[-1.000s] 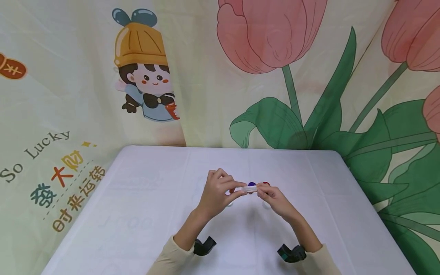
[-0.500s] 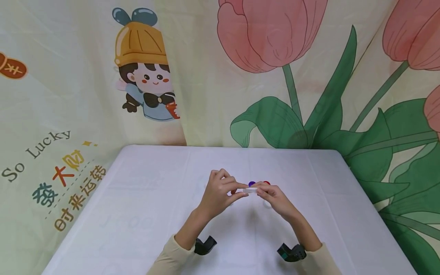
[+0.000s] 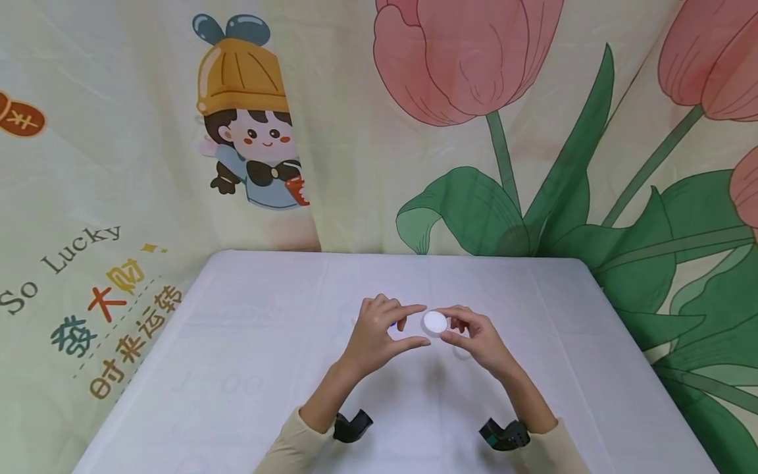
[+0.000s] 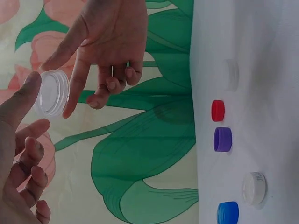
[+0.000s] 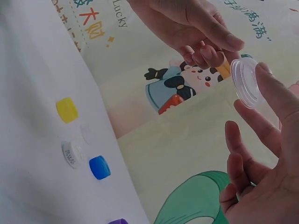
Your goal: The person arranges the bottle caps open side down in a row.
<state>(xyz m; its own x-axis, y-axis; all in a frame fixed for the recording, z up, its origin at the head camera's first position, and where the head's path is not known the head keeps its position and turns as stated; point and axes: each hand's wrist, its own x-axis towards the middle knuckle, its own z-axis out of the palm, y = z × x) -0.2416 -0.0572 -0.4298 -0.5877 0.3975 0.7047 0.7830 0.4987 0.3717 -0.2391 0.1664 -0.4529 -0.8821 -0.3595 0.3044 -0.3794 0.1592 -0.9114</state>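
Above the table, my right hand (image 3: 474, 332) pinches a small round clear plastic lid (image 3: 435, 323) between thumb and index finger. The lid (image 4: 53, 93) shows a ringed, ridged rim in the left wrist view, and its broad face is turned toward the head camera. My left hand (image 3: 376, 332) is just left of it, thumb and index finger spread wide around that side, holding nothing. In the right wrist view, the left thumb reaches close to the rim of the lid (image 5: 246, 84). The remaining fingers of the right hand (image 5: 261, 154) are loosely bent.
Bottle caps stand on the white-covered table (image 3: 237, 342): red (image 4: 218, 110), purple (image 4: 223, 139), white (image 4: 254, 188), blue (image 5: 99, 167) and yellow (image 5: 67, 109). A translucent cap (image 4: 231, 74) sits near the red one. A printed curtain (image 3: 355, 131) hangs behind the table.
The lid, earlier edge-on and pinched by both hands, is now tilted with its face toward the head camera. The left thumb and index finger have spread off it; the right hand keeps its pinch.
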